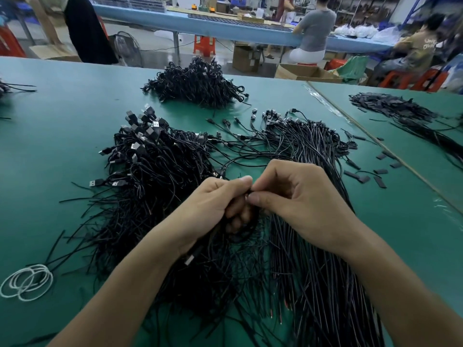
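Head view, pretty crowded: left hand (210,205) has its fingers curled round a looped black cable (253,228) over the counter (62,108), and right hand (298,196) pinches it on top. USB cable heap (150,166) sits left, straight wire bundle (315,271) underneath, white loops (27,281) far left.

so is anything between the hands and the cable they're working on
Nothing visible does. The left hand grips the looped cable and the right hand pinches it at the top, so both already touch it. The loose cables lie underneath on the table, not in between.
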### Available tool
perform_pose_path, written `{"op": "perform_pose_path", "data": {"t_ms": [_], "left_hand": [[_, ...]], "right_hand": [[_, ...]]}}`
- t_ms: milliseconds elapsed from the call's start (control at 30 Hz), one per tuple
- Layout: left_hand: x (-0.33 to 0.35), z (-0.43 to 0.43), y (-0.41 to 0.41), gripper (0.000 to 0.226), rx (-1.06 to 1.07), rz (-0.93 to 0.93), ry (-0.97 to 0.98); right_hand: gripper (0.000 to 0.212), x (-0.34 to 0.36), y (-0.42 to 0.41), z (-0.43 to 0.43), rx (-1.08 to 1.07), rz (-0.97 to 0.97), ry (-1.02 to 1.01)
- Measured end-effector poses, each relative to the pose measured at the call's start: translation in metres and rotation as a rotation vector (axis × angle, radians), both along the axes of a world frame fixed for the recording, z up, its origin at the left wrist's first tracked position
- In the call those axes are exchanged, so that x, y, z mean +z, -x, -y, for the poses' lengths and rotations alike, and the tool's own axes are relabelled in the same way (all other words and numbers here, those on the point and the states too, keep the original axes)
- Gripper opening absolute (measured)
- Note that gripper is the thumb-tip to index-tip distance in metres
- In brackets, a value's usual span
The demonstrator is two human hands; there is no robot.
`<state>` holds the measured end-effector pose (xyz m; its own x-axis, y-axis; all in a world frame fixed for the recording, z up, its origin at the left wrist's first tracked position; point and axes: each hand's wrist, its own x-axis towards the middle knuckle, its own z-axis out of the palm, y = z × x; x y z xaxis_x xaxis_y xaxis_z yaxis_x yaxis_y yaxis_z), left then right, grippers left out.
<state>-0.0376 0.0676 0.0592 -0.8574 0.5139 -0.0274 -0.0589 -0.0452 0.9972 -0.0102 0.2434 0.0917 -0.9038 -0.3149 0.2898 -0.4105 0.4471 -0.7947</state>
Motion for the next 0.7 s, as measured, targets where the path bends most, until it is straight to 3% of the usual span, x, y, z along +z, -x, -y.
{"op": "perform_pose_path", "data": {"t_ms": [100, 167, 233, 333, 433, 533, 567, 700], "left_hand": [[-0.003, -0.006, 0.005, 0.044, 0.156, -0.051, 0.037], [-0.001, -0.007, 0.005, 0.049, 0.133, 0.164, -0.111], [0.000, -0.008, 0.001, 0.052, -0.045, 0.297, -0.206], [-0.003, -0.004, -0.003, 0.068, -0.157, 0.258, -0.116], [-0.008, -0.002, 0.003, 0.069, 0.057, 0.147, 0.004], [-0.012, 0.008, 0.011, 0.063, 0.230, 0.112, -0.032], [-0.012, 0.011, 0.013, 0.061, 0.268, 0.104, -0.069], [-0.011, 0.014, 0.016, 0.060, 0.419, 0.113, -0.148]], "right_hand": [[0.012, 0.001, -0.001, 0.006, -0.076, -0.140, -0.133], [0.010, 0.001, -0.002, 0.011, -0.080, -0.182, -0.137], [0.008, -0.001, -0.001, 0.016, -0.093, -0.241, -0.144], [0.007, -0.003, 0.002, 0.020, -0.101, -0.273, -0.096], [0.004, -0.010, 0.009, 0.018, -0.161, -0.304, -0.117], [0.023, -0.021, 0.017, 0.009, -0.225, -0.064, -0.014], [0.031, -0.027, 0.018, 0.006, -0.233, 0.028, -0.065], [0.019, -0.060, 0.013, 0.008, -0.098, 0.182, -0.556]]}}
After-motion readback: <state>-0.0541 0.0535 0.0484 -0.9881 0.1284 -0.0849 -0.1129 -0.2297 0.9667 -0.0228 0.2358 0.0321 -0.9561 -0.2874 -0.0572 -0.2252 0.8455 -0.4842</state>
